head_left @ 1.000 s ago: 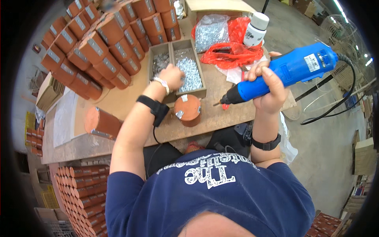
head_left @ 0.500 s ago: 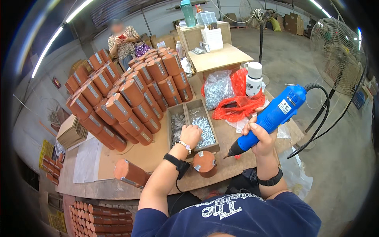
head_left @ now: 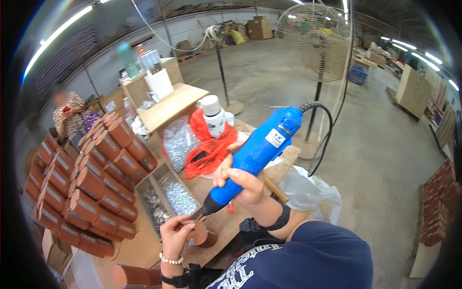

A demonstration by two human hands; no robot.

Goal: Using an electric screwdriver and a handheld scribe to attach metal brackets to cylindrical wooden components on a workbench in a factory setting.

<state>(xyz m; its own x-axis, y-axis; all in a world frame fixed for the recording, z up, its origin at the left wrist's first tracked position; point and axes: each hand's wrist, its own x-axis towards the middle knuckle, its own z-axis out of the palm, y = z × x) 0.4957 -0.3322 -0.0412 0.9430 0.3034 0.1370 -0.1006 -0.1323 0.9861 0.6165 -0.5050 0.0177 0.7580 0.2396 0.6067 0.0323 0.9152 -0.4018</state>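
A short-sleeved navy T-shirt (head_left: 308,257) carries large white lettering (head_left: 239,275) across the chest. The left hand (head_left: 174,233) and right hand (head_left: 246,185) are bare. A bracelet (head_left: 171,259) of round cream beads rings the left wrist; beside it sits a black strap (head_left: 173,280) with a boxy module (head_left: 194,275). Another black band (head_left: 279,218) circles the right forearm (head_left: 265,208).

Blue power screwdriver (head_left: 255,156), black-nosed, slanting nose-down above tabletop (head_left: 227,229); reddish-brown cylinder (head_left: 208,236) standing on tabletop, near nose.

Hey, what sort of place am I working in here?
Probably a factory workshop: reddish-brown cylinders are stacked in bulk, a divided tray holds many small metallic-looking pieces, and your right hand grips a corded blue power tool.
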